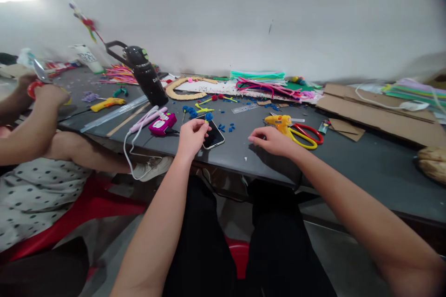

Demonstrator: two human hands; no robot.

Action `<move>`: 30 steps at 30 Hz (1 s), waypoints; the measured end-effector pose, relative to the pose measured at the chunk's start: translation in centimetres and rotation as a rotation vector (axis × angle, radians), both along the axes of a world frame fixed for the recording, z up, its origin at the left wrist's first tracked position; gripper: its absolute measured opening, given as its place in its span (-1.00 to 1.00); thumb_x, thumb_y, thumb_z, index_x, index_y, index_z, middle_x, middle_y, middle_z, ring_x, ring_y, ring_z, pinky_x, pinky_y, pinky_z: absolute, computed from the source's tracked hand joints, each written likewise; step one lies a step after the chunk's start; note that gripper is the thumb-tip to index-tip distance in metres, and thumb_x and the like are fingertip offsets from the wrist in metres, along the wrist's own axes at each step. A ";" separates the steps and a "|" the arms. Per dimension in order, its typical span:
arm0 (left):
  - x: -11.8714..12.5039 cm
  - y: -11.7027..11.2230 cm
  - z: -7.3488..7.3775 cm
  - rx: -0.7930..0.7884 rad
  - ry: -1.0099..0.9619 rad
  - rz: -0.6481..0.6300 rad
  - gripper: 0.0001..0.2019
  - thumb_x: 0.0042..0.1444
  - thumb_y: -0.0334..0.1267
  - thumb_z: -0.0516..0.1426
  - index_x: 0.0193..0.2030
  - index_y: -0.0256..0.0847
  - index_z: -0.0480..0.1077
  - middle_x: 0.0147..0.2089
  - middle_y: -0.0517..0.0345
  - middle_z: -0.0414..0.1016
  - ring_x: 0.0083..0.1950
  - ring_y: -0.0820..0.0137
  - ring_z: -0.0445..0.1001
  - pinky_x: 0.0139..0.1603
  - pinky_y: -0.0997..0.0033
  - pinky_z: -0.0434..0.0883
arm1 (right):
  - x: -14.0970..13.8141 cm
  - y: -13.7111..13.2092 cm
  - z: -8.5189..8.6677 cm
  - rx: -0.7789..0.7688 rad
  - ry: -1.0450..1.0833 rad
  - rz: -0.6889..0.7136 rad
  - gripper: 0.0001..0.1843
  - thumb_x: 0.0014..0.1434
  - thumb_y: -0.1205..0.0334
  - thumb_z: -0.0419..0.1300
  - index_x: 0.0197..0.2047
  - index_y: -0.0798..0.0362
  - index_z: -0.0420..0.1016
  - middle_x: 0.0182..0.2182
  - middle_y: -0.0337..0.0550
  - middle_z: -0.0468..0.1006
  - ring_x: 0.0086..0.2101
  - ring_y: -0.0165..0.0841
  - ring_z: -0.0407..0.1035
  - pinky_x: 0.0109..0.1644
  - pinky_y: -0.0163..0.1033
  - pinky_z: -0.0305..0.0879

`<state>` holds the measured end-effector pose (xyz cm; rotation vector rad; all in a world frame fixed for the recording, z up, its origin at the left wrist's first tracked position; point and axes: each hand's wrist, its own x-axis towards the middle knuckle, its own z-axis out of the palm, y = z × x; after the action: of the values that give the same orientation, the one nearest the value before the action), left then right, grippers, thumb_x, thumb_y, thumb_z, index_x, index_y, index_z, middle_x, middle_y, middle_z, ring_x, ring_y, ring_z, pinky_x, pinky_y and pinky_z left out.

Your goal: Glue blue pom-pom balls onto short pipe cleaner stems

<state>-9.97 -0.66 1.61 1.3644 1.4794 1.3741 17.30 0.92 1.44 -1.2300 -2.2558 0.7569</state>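
Note:
Over a dark phone [215,137], my left hand [193,137] pinches a fluffy blue pipe-cleaner flower [208,117] between thumb and fingertips. My right hand [273,141] rests low over the table edge, its fingers curled together; whatever may be between them is too small to make out. Just behind that hand lies a yellow glue gun [279,121], next to scissors [303,143] with yellow and red handles. Short blue pipe-cleaner pieces [226,128] are scattered beyond the phone. More blue fluffy flowers [190,111] lie to the left, close to yellow-green twisted stems [205,109].
A black bottle [149,79] stands at the back left, behind a magenta device [162,124] with a white cable [129,153]. Pink pipe cleaners [268,88] and cardboard [379,111] line the wall. At left, a co-worker's hand [52,94] holds red-handled scissors.

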 end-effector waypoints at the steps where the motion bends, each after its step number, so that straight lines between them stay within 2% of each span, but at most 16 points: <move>1: -0.1 -0.1 0.1 0.002 0.013 0.001 -0.77 0.05 -0.14 0.20 -0.25 -0.28 0.47 -0.32 0.03 0.57 -0.48 0.50 0.39 -0.48 0.52 0.31 | -0.5 0.5 0.1 0.036 -0.036 0.003 -0.82 0.17 0.15 0.20 -0.28 0.05 0.57 -0.42 -0.18 0.57 -0.43 -0.38 0.37 -0.34 -0.29 0.26; 3: 0.0 -0.2 0.4 0.011 0.040 0.009 -0.79 0.05 -0.15 0.20 -0.28 -0.27 0.45 -0.34 0.05 0.56 -0.48 0.48 0.40 -0.45 0.49 0.33 | -1.9 1.7 0.1 0.071 -0.099 -0.003 -0.81 0.14 0.22 0.21 -0.19 0.07 0.58 -0.31 -0.14 0.61 -0.35 -0.36 0.42 -0.24 -0.30 0.28; 5: 0.1 -0.3 0.5 0.032 0.068 0.010 -0.80 0.05 -0.15 0.19 -0.29 -0.26 0.45 -0.35 0.06 0.56 -0.44 0.44 0.43 -0.38 0.44 0.36 | -3.7 3.0 -0.1 0.089 -0.115 -0.009 -0.83 0.14 0.23 0.21 -0.22 0.08 0.59 -0.30 -0.14 0.62 -0.33 -0.37 0.43 -0.21 -0.31 0.28; 9: 0.0 -0.1 0.4 0.094 0.127 -0.004 -0.81 0.08 -0.15 0.17 -0.31 -0.26 0.44 -0.34 0.04 0.57 -0.32 0.36 0.49 -0.21 0.38 0.38 | -7.2 4.9 -0.7 0.129 -0.138 -0.020 -0.83 0.14 0.20 0.22 -0.26 0.07 0.60 -0.32 -0.15 0.61 -0.33 -0.38 0.42 -0.24 -0.34 0.24; 11: -0.1 0.0 0.2 0.081 0.166 -0.011 -0.82 0.08 -0.16 0.16 -0.31 -0.25 0.43 -0.33 0.04 0.57 -0.31 0.35 0.49 -0.21 0.37 0.36 | -8.6 5.2 -0.8 0.144 -0.170 -0.034 -0.82 0.14 0.15 0.23 -0.26 0.06 0.59 -0.30 -0.14 0.60 -0.31 -0.36 0.42 -0.26 -0.33 0.22; 13: -0.2 0.1 0.2 0.054 0.198 -0.009 -0.83 0.08 -0.17 0.15 -0.32 -0.25 0.42 -0.34 0.04 0.56 -0.31 0.35 0.49 -0.22 0.37 0.35 | -9.5 5.3 -0.8 0.151 -0.227 -0.061 -0.82 0.14 0.14 0.23 -0.27 0.05 0.57 -0.27 -0.11 0.59 -0.29 -0.32 0.42 -0.28 -0.31 0.20; 17: -0.1 -0.1 0.8 0.024 0.224 -0.012 -0.82 0.10 -0.16 0.13 -0.32 -0.24 0.40 -0.36 0.07 0.56 -0.34 0.37 0.46 -0.24 0.39 0.32 | -10.1 5.3 -0.9 0.161 -0.327 -0.098 -0.87 0.18 0.25 0.15 -0.29 0.08 0.51 -0.22 -0.01 0.57 -0.26 -0.27 0.40 -0.30 -0.28 0.17; 19: 0.1 -0.4 1.4 0.023 0.228 -0.043 -0.81 0.12 -0.14 0.12 -0.32 -0.24 0.40 -0.37 0.09 0.55 -0.34 0.37 0.45 -0.25 0.40 0.31 | -9.5 4.9 -0.7 0.191 -0.296 -0.065 -0.87 0.20 0.29 0.11 -0.28 0.10 0.47 -0.23 0.02 0.56 -0.27 -0.27 0.39 -0.26 -0.27 0.18; 22: 0.6 -1.0 2.6 0.032 0.229 -0.078 -0.80 0.13 -0.13 0.11 -0.34 -0.24 0.39 -0.38 0.10 0.54 -0.34 0.39 0.44 -0.25 0.40 0.30 | -7.1 3.1 0.2 0.191 -0.121 -0.015 -0.86 0.23 0.29 0.05 -0.21 0.10 0.41 -0.33 -0.07 0.54 -0.35 -0.33 0.36 -0.27 -0.29 0.20; 26: 1.7 -1.6 3.3 0.030 0.176 -0.119 -0.77 0.13 -0.09 0.12 -0.33 -0.25 0.40 -0.39 0.11 0.53 -0.37 0.41 0.42 -0.29 0.42 0.30 | -1.4 -1.6 1.6 0.066 0.091 0.080 -0.77 0.19 0.22 0.07 -0.09 0.05 0.40 -0.42 -0.22 0.53 -0.44 -0.38 0.36 -0.33 -0.30 0.25; 28: 2.4 -1.7 3.3 0.027 0.122 -0.154 -0.74 0.12 -0.06 0.12 -0.34 -0.25 0.41 -0.39 0.10 0.52 -0.41 0.43 0.39 -0.35 0.44 0.28 | 1.9 -4.0 1.9 0.025 0.075 0.068 -0.80 0.16 0.21 0.10 -0.20 0.04 0.50 -0.35 -0.18 0.57 -0.38 -0.36 0.41 -0.28 -0.29 0.30; 30: 3.3 -1.6 3.1 0.009 0.061 -0.186 -0.73 0.10 -0.04 0.14 -0.34 -0.25 0.42 -0.39 0.10 0.51 -0.47 0.47 0.33 -0.42 0.46 0.24 | 5.2 -5.6 1.9 -0.041 0.059 -0.015 -0.77 0.14 0.18 0.11 -0.23 0.03 0.57 -0.33 -0.16 0.61 -0.36 -0.33 0.46 -0.25 -0.27 0.34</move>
<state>-6.63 -2.22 4.72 1.5215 1.3487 1.2326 22.50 -4.72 3.30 -1.2260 -2.1916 0.8263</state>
